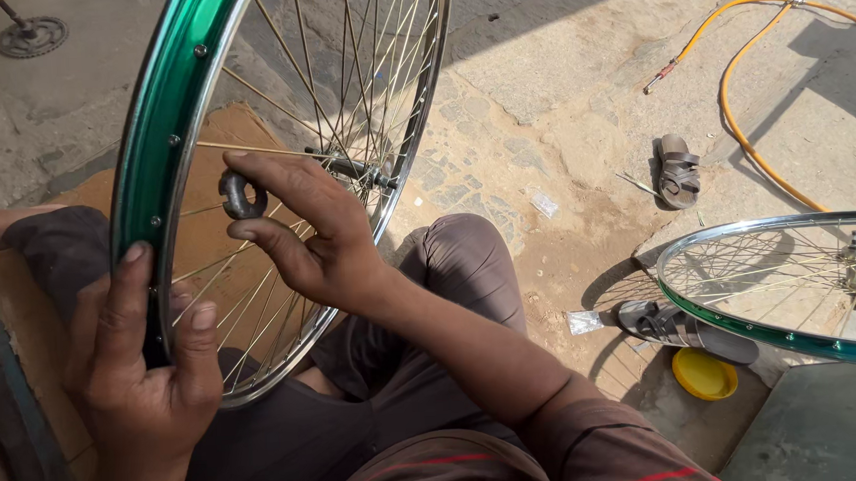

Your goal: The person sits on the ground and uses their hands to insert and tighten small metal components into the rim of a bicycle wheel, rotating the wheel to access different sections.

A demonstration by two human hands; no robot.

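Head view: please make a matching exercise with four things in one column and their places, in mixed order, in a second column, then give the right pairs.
Things:
1. Small dark spoke wrench
2. Green wheel rim
3. Yellow lid
4. Yellow hose

Places:
A. On the ground beside the second wheel
B. Lying looped on the pavement at upper right
C. Pinched in the fingers of the right hand
D. In the grip of the left hand

Pairs: 1-C, 2-D, 3-A, 4-B
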